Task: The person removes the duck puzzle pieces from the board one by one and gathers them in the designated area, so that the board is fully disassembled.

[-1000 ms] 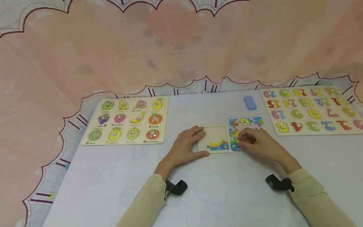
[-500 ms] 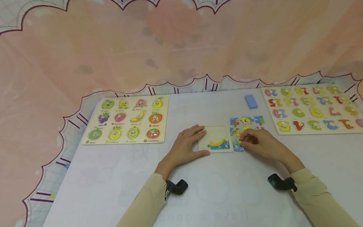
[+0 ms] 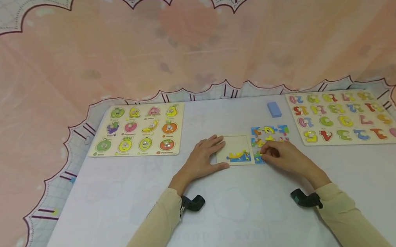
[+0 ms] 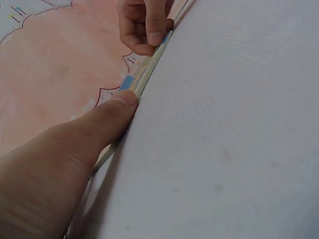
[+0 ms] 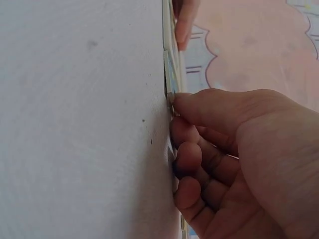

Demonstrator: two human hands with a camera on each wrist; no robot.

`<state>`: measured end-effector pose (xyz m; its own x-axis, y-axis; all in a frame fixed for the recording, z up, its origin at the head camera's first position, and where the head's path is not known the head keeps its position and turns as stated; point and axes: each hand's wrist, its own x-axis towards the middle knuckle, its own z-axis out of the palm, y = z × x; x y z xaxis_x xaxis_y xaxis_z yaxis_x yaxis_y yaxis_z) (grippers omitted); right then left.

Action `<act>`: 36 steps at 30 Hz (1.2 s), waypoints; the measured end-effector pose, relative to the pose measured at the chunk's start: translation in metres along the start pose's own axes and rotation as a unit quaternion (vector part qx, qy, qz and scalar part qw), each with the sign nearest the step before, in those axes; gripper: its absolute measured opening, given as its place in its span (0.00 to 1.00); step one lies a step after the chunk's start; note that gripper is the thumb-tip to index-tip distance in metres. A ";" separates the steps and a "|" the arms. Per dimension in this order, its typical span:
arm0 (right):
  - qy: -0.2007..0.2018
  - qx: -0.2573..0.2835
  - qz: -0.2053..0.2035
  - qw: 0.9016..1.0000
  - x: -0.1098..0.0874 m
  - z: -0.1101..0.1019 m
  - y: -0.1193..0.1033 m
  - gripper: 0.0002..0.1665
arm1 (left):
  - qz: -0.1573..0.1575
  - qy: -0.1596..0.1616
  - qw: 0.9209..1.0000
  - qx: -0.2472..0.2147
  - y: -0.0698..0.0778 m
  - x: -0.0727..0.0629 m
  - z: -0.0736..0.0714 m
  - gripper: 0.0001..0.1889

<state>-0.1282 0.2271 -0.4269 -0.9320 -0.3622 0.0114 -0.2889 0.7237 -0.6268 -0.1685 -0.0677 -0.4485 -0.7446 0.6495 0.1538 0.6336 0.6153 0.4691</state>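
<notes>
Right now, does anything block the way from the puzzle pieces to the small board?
Nothing visible does: the puzzle pieces lie right beside the small board, and the left hand rests at its opposite edge.

Tabletop (image 3: 240,206) in downward head view and low, close wrist views

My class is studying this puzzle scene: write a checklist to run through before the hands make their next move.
1. Frame steadied: ok; the left hand rests at the left side of the frame.
2. Room inside: ok; bare space shows beyond the placed pieces.
3. Loose pieces nearby: ok; they lie just right of the frame.
4. Secure grip on a piece: cannot tell; the right hand hides it.
5. Picture complete: not ok; only the near right part is filled.
6. Block clear of the hands: ok.
</notes>
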 end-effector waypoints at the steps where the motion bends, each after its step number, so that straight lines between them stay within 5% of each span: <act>1: 0.000 0.001 0.001 1.000 0.000 0.000 0.000 0.04 | 0.000 -0.001 1.000 0.001 0.000 0.000 0.000 0.40; 10: 0.001 -0.004 0.008 1.000 -0.001 -0.004 0.000 0.05 | 0.003 0.006 1.000 0.002 -0.001 0.002 0.001 0.39; 19: 0.008 0.007 -0.029 1.000 0.003 -0.001 -0.008 0.08 | 0.002 0.004 1.000 0.003 -0.001 0.003 0.002 0.39; 29: -0.030 -0.067 -0.083 0.994 0.021 0.014 -0.038 0.18 | -0.003 0.007 1.000 0.007 -0.002 0.001 0.003 0.39; 36: -0.040 -0.083 -0.065 0.994 0.024 0.019 -0.044 0.18 | 0.005 0.008 1.000 0.001 -0.003 0.001 0.002 0.38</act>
<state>-0.1333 0.1753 -0.4137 -0.8657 -0.5003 0.0172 -0.4445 0.7524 -0.4861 -0.1704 -0.0679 -0.4514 -0.7418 0.6482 0.1720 0.6410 0.6099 0.4660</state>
